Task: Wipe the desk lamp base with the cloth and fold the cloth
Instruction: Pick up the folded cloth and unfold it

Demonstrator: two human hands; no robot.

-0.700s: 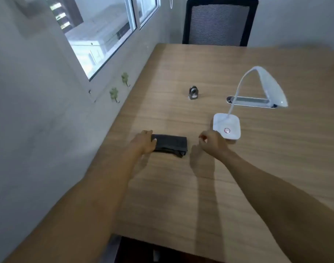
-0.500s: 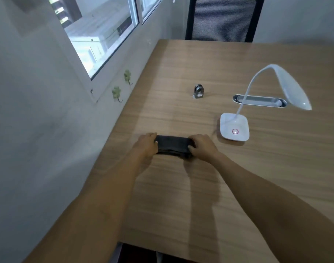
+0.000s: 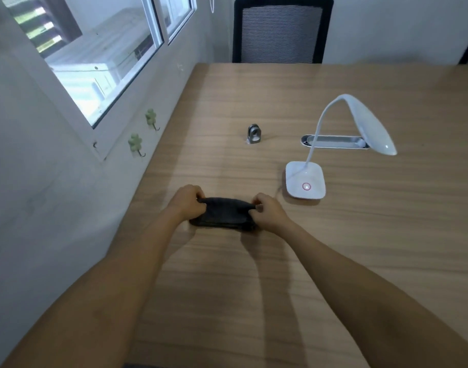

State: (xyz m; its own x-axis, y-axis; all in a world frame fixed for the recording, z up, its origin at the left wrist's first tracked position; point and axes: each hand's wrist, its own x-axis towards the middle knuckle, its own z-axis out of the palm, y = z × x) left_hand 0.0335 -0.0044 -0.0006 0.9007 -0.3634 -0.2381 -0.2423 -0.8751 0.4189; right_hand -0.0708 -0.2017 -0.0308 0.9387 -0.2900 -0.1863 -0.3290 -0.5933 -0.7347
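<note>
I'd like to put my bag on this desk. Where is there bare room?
Bare wood runs from the lamp to the right edge, along the far side by the chair, and in front of the cloth. The crowded part is the middle: both hands on the cloth, lamp, small metal piece.

The left hand (image 3: 187,201) covers the left end of the dark cloth (image 3: 223,215), and the right hand (image 3: 267,212) covers its right end. The folds in the cloth are too dark to count. The chair (image 3: 282,30) past the far edge of the desk (image 3: 254,288) shows only its back. The near desk edge is cut off at the bottom
</note>
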